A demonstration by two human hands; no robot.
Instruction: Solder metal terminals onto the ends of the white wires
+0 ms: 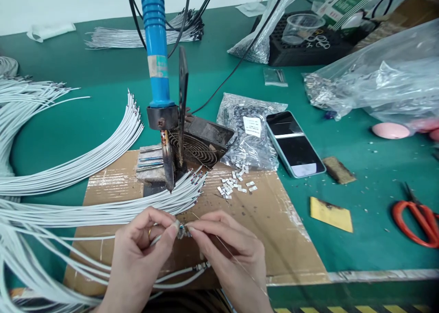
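Both hands meet low in the middle, over a brown cardboard sheet point(281, 240). My left hand point(140, 253) pinches a white cable point(156, 240) close to its end. At that end, my right hand point(231, 253) has thumb and index finger closed on the small terminated tip point(184, 231), whose details the fingertips partly hide. A thin wire that looks like solder point(236, 258) runs across my right hand, its free end sticking out above the fingers. Just beyond the hands, a blue-handled soldering iron point(157, 43) is clamped tip down. Finished-looking cable ends point(202, 266) lie beneath my right hand.
White cable bundles point(68, 178) fill the left. Behind the iron sits a small black fan point(202, 141). Loose metal terminals point(233, 185), a bag of parts point(254, 125), a phone point(295, 144), a yellow sponge point(331, 214) and red-handled scissors point(416, 224) lie rightward.
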